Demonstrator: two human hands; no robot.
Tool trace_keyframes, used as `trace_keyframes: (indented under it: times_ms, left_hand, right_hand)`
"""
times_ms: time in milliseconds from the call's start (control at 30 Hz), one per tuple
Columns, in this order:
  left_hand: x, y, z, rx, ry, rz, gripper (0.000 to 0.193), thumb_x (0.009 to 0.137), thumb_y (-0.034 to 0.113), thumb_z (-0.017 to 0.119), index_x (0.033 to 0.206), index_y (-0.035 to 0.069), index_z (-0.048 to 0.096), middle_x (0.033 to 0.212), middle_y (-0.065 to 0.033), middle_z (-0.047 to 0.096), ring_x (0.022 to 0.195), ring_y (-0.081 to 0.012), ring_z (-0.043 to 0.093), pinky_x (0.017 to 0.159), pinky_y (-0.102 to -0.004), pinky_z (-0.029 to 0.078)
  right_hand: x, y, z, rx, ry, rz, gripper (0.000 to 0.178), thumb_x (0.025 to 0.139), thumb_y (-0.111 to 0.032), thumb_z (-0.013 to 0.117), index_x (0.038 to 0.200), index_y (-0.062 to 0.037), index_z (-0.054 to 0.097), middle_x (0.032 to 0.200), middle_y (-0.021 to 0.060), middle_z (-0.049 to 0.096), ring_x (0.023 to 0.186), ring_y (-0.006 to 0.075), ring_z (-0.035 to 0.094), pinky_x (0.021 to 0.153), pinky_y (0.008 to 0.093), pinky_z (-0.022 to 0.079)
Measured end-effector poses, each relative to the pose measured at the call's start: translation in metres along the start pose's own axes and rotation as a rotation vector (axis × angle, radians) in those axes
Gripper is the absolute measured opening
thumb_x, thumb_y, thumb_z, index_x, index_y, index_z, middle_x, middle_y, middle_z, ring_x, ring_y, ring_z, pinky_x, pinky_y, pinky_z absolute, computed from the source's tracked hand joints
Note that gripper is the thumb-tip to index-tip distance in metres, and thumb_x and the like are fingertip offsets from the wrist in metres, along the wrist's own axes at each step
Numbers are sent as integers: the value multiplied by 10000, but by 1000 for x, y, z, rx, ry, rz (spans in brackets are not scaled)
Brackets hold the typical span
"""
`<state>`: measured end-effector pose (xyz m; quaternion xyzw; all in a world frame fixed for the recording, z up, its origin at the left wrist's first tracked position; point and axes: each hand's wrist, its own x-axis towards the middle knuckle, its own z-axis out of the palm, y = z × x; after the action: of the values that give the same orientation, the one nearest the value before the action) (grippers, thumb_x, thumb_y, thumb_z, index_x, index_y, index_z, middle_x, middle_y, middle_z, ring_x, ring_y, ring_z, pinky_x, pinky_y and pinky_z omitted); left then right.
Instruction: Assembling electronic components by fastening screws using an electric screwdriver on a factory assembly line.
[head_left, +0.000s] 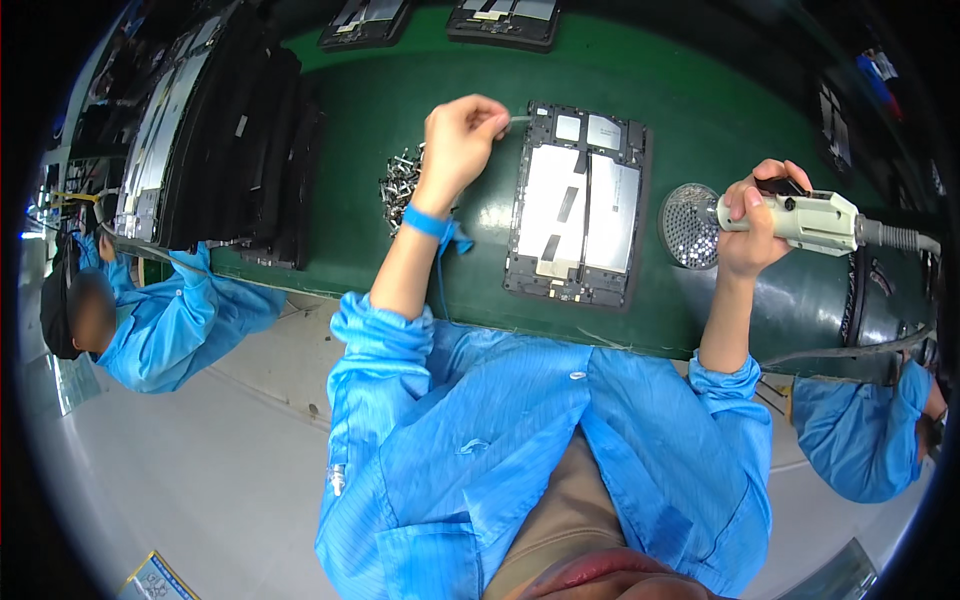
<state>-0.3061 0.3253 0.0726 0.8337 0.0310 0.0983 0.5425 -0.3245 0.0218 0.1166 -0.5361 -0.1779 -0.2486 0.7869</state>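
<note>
Tablet [578, 207] btwn L hand [462, 142] & R hand [750, 232]

Two flat black-and-silver panels [502, 20] cut off up top, thin pale strip [519, 119] partly hidden by bare left hand [464, 140], shiny metal bits [400, 188] too tiny to name

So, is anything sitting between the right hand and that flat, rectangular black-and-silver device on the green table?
Yes: a round, silvery, dimpled disc shows between the right hand, which grips a cream-coloured handheld tool, and the right edge of the device. Whether the disc joins the tool's tip is unclear.
</note>
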Motion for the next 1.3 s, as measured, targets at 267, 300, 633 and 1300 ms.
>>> trace_keyframes:
  times_ms: [267, 300, 633, 1300]
  left_hand:
    - [53, -18, 28, 182, -95, -43, 110, 760, 56, 669, 810, -42, 657, 686, -80, 643, 629, -112, 576, 604, -265, 470]
    - [54, -17, 29, 180, -100, -40, 110, 760, 56, 669, 810, -42, 657, 686, -80, 643, 629, -112, 576, 604, -265, 470]
    - [38, -24, 30, -20, -233, -42, 52, 775, 13, 641, 778, -39, 639, 652, -95, 637, 556, -134, 591, 535, -273, 475]
    - [-4, -23, 29, -330, -428, -258, 57, 760, -13, 652, 719, -43, 627, 599, -68, 617, 491, -112, 588, 451, -250, 443]
  right_hand:
    - [0, 5, 8, 31, -20, 36, 447, 739, 23, 564, 1166, 14, 431, 968, 152, 513, 563, 104, 465, 514, 246, 428]
    - [0, 5, 9, 34, -33, 37, 446, 738, 22, 561, 1164, 15, 430, 966, 152, 513, 562, 104, 465, 516, 247, 429]
    - [9, 14, 38, 140, -37, 96, 451, 704, 28, 514, 1147, -27, 452, 957, 119, 515, 531, 113, 450, 510, 265, 421]
    - [-20, 95, 115, 204, -260, 168, 411, 767, 23, 558, 1151, 1, 415, 877, 164, 563, 538, 94, 482, 490, 215, 415]
